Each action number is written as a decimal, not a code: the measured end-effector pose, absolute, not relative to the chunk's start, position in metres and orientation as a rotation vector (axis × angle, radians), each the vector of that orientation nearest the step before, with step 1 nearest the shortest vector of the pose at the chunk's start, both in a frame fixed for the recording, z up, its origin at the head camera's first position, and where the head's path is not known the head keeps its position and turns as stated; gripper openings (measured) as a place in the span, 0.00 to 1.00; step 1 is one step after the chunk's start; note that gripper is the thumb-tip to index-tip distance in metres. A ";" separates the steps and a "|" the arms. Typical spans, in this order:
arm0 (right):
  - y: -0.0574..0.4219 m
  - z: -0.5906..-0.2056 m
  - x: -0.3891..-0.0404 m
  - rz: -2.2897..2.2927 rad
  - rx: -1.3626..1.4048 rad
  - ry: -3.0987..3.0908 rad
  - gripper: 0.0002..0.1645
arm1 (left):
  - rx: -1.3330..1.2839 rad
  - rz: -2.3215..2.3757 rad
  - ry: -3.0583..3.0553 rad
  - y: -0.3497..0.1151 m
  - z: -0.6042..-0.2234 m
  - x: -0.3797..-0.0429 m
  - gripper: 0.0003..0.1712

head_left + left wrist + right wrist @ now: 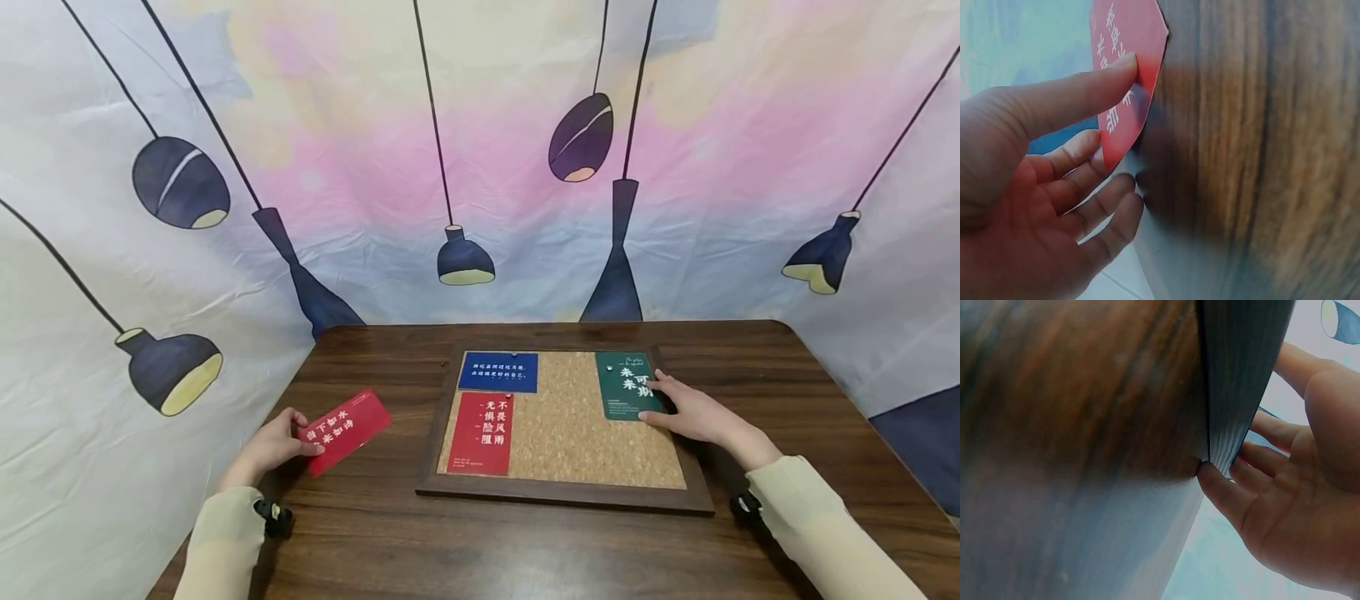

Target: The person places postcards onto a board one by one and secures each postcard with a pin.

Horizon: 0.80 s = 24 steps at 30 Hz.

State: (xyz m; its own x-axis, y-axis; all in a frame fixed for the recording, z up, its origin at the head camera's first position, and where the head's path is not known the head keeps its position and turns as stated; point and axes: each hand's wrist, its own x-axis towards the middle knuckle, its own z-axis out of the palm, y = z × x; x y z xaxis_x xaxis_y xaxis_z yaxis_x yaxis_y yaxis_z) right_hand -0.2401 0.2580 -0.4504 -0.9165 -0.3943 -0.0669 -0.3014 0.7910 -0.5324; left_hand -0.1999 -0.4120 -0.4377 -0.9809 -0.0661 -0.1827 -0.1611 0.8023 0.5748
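Observation:
My left hand pinches a loose red card with white lettering, thumb on its face. In the left wrist view, the thumb presses the red card close to the wooden surface. The framed cork board lies on the table. Pinned on it are a blue card at top left, another red card below that, and a green card at top right. My right hand rests at the green card's right edge, fingers spread. In the right wrist view, its fingertips touch the dark frame's side.
The brown wooden table extends around the board. Behind it hangs a cloth backdrop printed with dark pendant lamps. A black wrist device sits on the left sleeve, and another on the right.

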 end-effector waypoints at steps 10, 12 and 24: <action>0.256 -0.448 -0.237 -0.793 -0.541 2.795 0.49 | -0.153 0.963 2.946 -0.413 -0.441 -0.201 0.32; 0.255 -0.449 -0.236 -0.795 -0.539 2.791 0.49 | -0.144 0.973 2.998 -0.415 -0.443 -0.201 0.32; 0.257 -0.449 -0.238 -0.780 -0.533 2.799 0.50 | -0.178 1.110 3.111 -0.417 -0.438 -0.199 0.23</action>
